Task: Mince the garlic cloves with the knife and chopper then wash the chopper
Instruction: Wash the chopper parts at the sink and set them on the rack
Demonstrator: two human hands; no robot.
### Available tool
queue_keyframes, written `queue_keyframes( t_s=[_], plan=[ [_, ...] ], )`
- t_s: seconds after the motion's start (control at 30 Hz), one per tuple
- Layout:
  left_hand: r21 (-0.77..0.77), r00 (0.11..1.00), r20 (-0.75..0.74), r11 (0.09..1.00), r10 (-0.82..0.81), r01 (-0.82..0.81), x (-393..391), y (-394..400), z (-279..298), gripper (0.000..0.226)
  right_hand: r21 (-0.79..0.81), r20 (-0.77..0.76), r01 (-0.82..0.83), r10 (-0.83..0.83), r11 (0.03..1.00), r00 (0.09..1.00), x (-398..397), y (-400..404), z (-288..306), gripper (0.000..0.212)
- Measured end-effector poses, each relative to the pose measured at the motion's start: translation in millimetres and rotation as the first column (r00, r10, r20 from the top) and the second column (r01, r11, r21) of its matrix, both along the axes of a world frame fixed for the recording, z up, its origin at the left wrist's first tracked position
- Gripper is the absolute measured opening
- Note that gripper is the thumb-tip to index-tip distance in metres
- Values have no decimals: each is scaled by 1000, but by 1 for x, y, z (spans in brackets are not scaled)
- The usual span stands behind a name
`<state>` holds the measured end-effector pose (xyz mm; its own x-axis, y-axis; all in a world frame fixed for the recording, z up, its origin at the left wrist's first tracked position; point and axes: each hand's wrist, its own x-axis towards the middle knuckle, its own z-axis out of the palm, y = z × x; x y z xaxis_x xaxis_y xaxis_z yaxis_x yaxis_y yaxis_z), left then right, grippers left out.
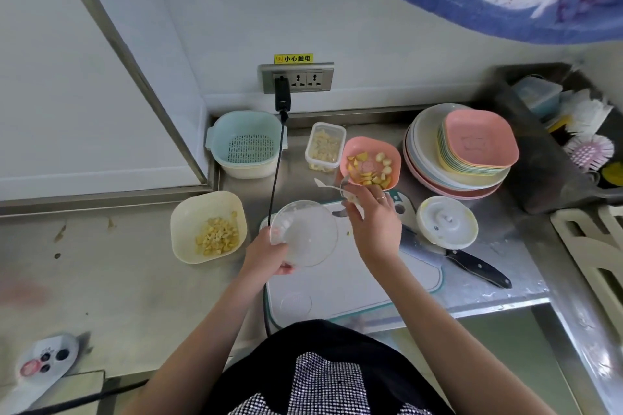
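Observation:
My left hand [269,258] grips the clear chopper bowl [305,231] by its near rim, tilted over the white cutting board [354,283]. My right hand [374,222] holds the chopper's blade piece [340,190] above the board, its curved blades sticking out to the left. The chopper lid [446,222] lies upside down to the right of the board. A black-handled knife [472,264] rests partly under the lid and my right wrist. A cream bowl [208,227] on the left holds minced garlic. A pink bowl [370,162] holds garlic cloves and yellow pieces.
A blue colander basket [246,145] and a clear container [325,146] stand at the back wall. Stacked plates and bowls [462,152] fill the right. A black cable [276,172] runs from the wall socket [296,77] down past the chopper bowl. Brushes [588,148] lie by the sink.

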<state>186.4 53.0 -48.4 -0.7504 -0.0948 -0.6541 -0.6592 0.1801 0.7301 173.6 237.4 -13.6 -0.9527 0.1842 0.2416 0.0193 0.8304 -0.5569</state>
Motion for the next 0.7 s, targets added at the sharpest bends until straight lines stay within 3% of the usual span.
queue_keyframes(
  t_s=[0.1, 0.17, 0.27, 0.37, 0.43, 0.5, 0.57, 0.6, 0.63, 0.7],
  plan=[
    [43, 998, 20, 997, -60, 59, -1, 7, 4, 32, -167, 101, -126, 144, 978, 984, 2, -8, 3, 29],
    [102, 997, 7, 992, -77, 76, -1, 13, 5, 34, -79, 244, -233, 245, 969, 938, 6, -14, -2, 30],
    [212, 999, -15, 976, -45, 47, -1, 20, 8, 34, 100, 363, -283, 230, 954, 903, 11, -10, -13, 36],
    [270, 999, -18, 962, -29, 33, -2, 24, 7, 32, 69, 346, -317, 275, 946, 897, 13, 7, -15, 46],
    [262, 998, -21, 963, -55, 59, -3, 26, 5, 33, 4, 200, -181, 177, 983, 964, 17, 31, -12, 41],
    [240, 996, -23, 966, -89, 92, -4, 29, 5, 35, -59, 95, 149, -143, 987, 985, 20, 73, -15, 38],
    [232, 994, -21, 967, -106, 108, -5, 36, 5, 35, -129, 210, 529, -498, 839, 841, 18, 121, -19, 50],
    [230, 994, -17, 967, -105, 106, -6, 40, 6, 34, -117, 331, 642, -580, 758, 745, 17, 140, -22, 60],
    [224, 994, -11, 969, -106, 105, -8, 46, 6, 33, -73, 444, 682, -589, 728, 676, 14, 155, -25, 72],
    [205, 993, 5, 972, -120, 117, -11, 58, 7, 34, 47, 593, 571, -482, 820, 644, 7, 169, -33, 100]
  ],
)
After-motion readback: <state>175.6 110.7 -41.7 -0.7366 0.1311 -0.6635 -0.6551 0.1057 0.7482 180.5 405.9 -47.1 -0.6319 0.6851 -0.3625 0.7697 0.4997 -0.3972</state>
